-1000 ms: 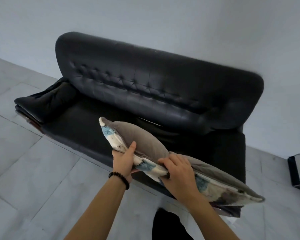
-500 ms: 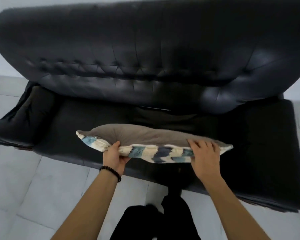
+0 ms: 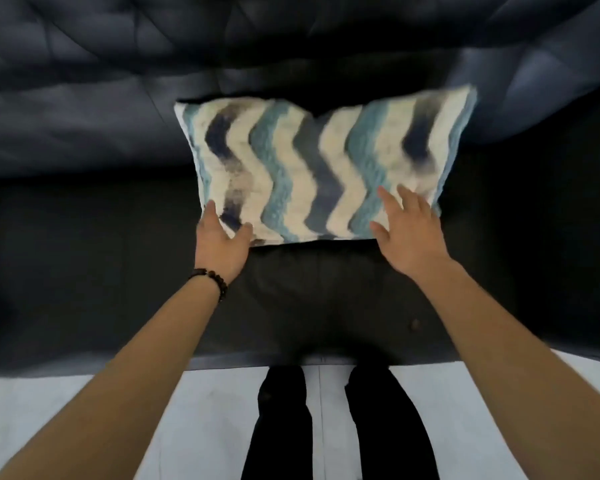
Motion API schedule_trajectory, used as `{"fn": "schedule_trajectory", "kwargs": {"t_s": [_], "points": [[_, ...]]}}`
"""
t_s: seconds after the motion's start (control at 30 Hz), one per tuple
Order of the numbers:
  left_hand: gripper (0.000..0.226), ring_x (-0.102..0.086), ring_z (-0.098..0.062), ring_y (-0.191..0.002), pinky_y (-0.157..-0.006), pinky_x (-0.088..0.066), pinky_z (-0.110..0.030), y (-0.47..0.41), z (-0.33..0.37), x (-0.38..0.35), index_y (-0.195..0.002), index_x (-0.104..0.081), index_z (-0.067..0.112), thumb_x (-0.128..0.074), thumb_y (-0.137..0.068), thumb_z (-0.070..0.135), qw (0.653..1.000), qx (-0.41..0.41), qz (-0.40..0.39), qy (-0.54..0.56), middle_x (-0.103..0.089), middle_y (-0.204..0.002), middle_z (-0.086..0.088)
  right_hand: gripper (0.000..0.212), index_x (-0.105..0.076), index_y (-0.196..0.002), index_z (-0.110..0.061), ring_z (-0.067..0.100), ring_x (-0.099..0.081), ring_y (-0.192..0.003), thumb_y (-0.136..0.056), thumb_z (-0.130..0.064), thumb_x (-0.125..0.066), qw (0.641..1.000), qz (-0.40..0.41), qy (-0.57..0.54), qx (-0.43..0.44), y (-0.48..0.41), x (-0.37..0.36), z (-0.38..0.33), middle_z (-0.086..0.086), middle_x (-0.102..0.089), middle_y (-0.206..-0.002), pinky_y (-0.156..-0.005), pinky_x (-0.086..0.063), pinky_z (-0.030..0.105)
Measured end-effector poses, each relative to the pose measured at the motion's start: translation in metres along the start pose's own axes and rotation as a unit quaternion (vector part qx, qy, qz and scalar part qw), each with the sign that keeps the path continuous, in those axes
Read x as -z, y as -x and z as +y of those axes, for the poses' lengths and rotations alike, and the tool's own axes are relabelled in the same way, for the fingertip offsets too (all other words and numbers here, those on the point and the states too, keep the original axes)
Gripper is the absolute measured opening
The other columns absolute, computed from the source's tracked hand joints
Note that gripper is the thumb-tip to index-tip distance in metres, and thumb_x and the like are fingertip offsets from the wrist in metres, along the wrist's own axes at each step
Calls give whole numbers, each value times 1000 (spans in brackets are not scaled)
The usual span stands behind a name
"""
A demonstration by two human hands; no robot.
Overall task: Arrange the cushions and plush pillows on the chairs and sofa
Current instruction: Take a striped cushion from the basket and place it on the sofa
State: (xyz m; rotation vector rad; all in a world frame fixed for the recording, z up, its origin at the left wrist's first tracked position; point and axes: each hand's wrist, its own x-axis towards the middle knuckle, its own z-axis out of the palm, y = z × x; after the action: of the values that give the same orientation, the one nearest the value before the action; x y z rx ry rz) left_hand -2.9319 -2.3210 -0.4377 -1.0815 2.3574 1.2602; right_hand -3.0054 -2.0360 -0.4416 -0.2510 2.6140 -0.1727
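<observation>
Cushion (image 3: 321, 168) turned pattern-up and propped against the backrest of the black sofa (image 3: 84, 109), no longer carried flat above the seat; left hand (image 3: 220, 245) and right hand (image 3: 407, 232) spread open on its lower corners, grip released, placement seemingly nearly done.

Black leather sofa (image 3: 84, 258), tufted back up top, dark seat filling most of the view. Had one cushion (image 3: 321, 168) sitting on the seat, zigzag stripes in white, teal and navy, top edge leaning against the backrest, roughly centred. Bit blurry on the right corner. Below the sofa's front edge, pale tiled floor (image 3: 194, 420), with two legs in black trousers (image 3: 385, 427) standing on it, right up against the sofa.
</observation>
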Motion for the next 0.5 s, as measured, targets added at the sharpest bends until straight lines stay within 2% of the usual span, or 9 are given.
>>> {"fn": "schedule_trajectory", "kwargs": {"t_s": [0.03,0.1,0.17,0.2,0.27,0.3,0.37,0.43,0.5], "points": [[83,-21,-36,-150,-120,-28,-47,-16,-9,-1,-158,-24,16,-65,-89,37,992,-53,17,-110,-19,-164,-18,65,-23,-159,-20,41,-25,-149,-103,-44,-46,1000,-1,-21,-6,-13,-9,-3,20,-26,-162,-119,-27,55],[68,-14,-48,-149,-114,-28,-57,-48,-7,3,-156,-28,11,-60,-97,25,929,-218,76,-289,-9,-164,-28,62,-30,-157,-18,43,-24,-149,-104,-45,-45,998,58,-37,0,-37,-21,-10,24,-27,-161,-117,-28,58],[59,-18,-52,-147,-112,-30,-64,-85,8,10,-154,-34,7,-53,-101,22,860,-345,86,-365,-16,-163,-28,55,-35,-154,-18,45,-20,-150,-106,-41,-43,985,169,-22,8,-60,-21,-16,26,-22,-162,-118,-24,59],[57,-19,-50,-148,-112,-31,-65,-107,15,12,-154,-33,6,-50,-102,22,844,-369,83,-380,-17,-163,-26,53,-34,-154,-18,46,-16,-151,-106,-38,-42,976,219,-8,6,-73,-17,-18,26,-19,-163,-119,-21,58],[59,-14,-45,-151,-114,-28,-65,-143,34,15,-155,-28,6,-48,-103,26,836,-373,78,-395,-16,-165,-21,59,-24,-158,-18,48,-8,-152,-105,-34,-44,962,272,33,-6,-100,-4,-18,27,-9,-166,-122,-13,58],[61,-11,-43,-152,-116,-26,-64,-153,43,15,-156,-26,6,-49,-103,28,833,-372,78,-402,-15,-166,-20,66,-15,-160,-17,49,-4,-153,-104,-33,-46,962,267,55,-13,-113,3,-13,26,-5,-166,-122,-10,60],[63,-7,-39,-154,-118,-19,-62,-170,55,10,-158,-22,8,-46,-104,30,831,-370,78,-408,-16,-166,-18,79,1,-161,-15,44,-1,-154,-103,-36,-49,974,208,92,-13,-135,16,5,21,-5,-168,-122,-4,63],[62,-16,-39,-152,-119,-17,-61,-176,61,2,-159,-15,9,-40,-107,30,853,-329,54,-403,-30,-160,-22,86,8,-160,-12,37,-15,-154,-103,-44,-47,987,123,99,-16,-147,28,22,20,-25,-163,-120,-1,65],[65,-35,-43,-139,-115,-22,-59,-175,62,-5,-159,-10,7,-39,-106,32,869,-269,34,-413,-45,-145,-27,87,-6,-160,-10,41,-36,-141,-98,-52,-52,989,88,117,-23,-146,37,28,23,-43,-149,-117,-12,63]]}}
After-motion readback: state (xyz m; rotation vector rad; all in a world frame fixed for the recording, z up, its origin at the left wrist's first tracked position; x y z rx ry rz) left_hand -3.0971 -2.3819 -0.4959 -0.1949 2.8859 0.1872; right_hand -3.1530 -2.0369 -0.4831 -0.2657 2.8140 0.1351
